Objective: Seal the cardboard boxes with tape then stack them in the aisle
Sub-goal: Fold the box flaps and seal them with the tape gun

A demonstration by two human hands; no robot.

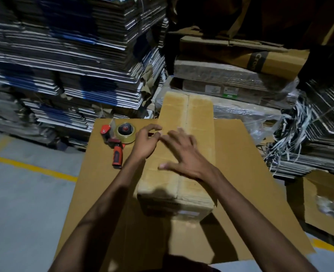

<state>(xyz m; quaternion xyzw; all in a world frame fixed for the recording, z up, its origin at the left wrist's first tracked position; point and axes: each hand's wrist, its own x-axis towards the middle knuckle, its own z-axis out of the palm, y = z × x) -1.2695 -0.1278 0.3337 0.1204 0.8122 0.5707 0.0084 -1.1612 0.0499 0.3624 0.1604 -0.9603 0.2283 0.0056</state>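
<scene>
Writing: "Cro…" partly readable on a brown carton (260,59) behind, small labels there too blurred | box (182,146) on table (240,154) | right hand (183,152) flat on it, fingers spread | left hand (145,141) loosely curled at its edge, grip unclear | tape gun (117,142) just left | flat cardboard stacks (64,65) behind.

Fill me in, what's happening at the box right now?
A person works on a long brown cardboard box lying on a flat cardboard sheet. The right hand lies spread on the box top; the left hand, fingers curled, is at its left edge. The red-handled tape dispenser with clear roll lies unused beside it.
</scene>
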